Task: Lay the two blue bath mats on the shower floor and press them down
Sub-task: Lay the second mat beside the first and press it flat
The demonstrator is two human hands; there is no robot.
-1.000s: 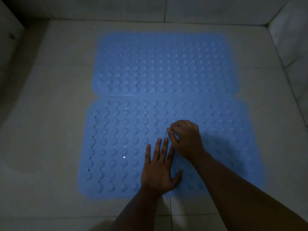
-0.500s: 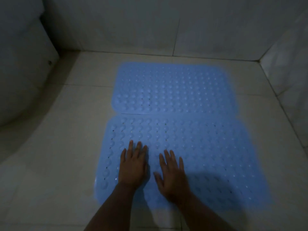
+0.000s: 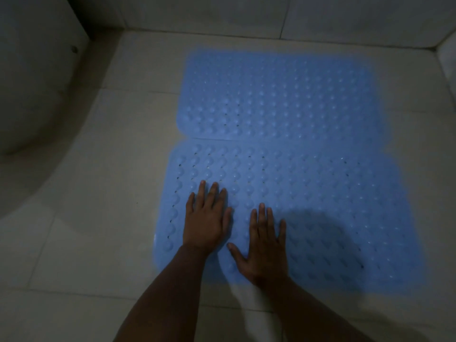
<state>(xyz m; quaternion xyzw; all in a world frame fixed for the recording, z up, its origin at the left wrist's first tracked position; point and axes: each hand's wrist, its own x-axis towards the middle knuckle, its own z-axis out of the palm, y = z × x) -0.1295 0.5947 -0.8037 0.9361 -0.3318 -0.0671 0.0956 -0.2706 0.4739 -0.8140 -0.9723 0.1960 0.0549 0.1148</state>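
Two blue bubbled bath mats lie flat, one behind the other, on the pale tiled shower floor [image 3: 103, 183]. The far mat [image 3: 283, 95] touches the near mat [image 3: 320, 198] along one long edge. My left hand [image 3: 207, 220] rests palm down with fingers spread on the near mat's left part. Beside it, my right hand [image 3: 264, 245] also lies flat and spread on the near mat, a little closer to me. Neither hand holds anything.
A curved white fixture [image 3: 32, 77] bulges in at the left. Tiled walls [image 3: 222, 13] close the back, and another wall [image 3: 447, 58] stands at the right. Bare tile lies left of the mats and in front of them.
Both hands slid left along the near mat. The right hand, curled a second ago, now lies flat. The view swung left, bringing the white fixture into sight.
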